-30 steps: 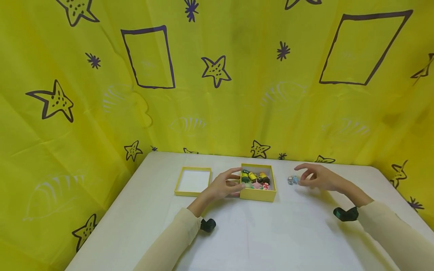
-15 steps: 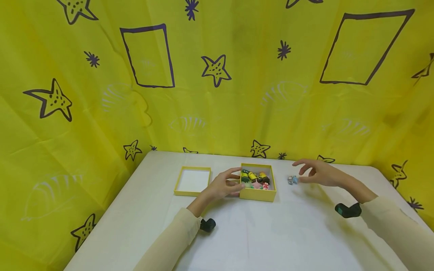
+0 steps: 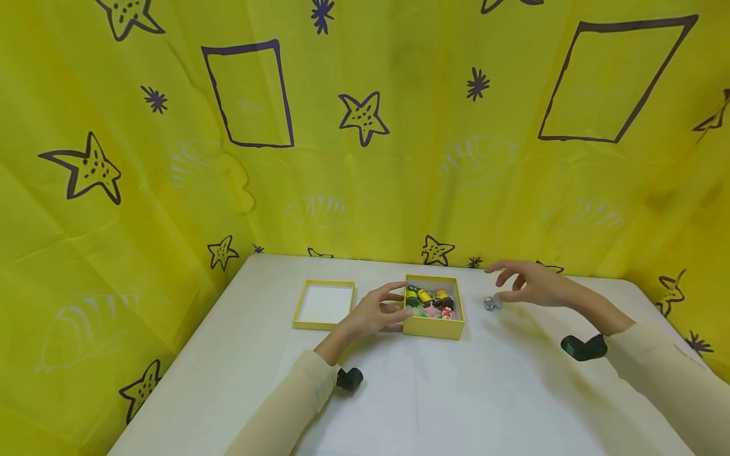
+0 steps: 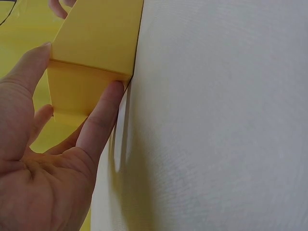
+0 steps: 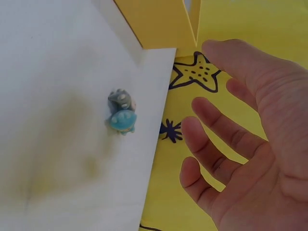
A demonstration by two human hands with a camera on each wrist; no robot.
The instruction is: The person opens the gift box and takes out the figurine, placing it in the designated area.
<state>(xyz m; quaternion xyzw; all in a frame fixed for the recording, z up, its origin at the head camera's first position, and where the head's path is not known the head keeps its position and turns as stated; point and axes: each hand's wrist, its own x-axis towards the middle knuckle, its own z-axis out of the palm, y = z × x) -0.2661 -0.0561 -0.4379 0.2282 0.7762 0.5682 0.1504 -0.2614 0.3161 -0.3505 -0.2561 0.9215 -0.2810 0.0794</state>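
Note:
My left hand (image 3: 371, 312) rests against the left side of an open-topped yellow box (image 3: 433, 328). In the left wrist view its extended fingers (image 4: 100, 122) touch the box wall (image 4: 86, 91), with the thumb at the upper corner. Small toy figures (image 3: 424, 297), some yellow and green, one pink and one red and white, lie inside the box. To the box's right, a grey and a light-blue toy figure (image 5: 123, 120) sit close together on the table. Just right of and above them hovers my right hand (image 3: 538, 285), fingers spread and holding nothing.
A yellow-rimmed lid (image 3: 325, 304) with a white inside lies left of the box. Both stand on a white-covered table (image 3: 445, 392). Yellow curtains (image 3: 422, 177) printed with starfish and frames hang behind and at the sides.
My right hand has lifted a little and shifted left, over the grey and light-blue figures. The left hand, box and lid stay in place.

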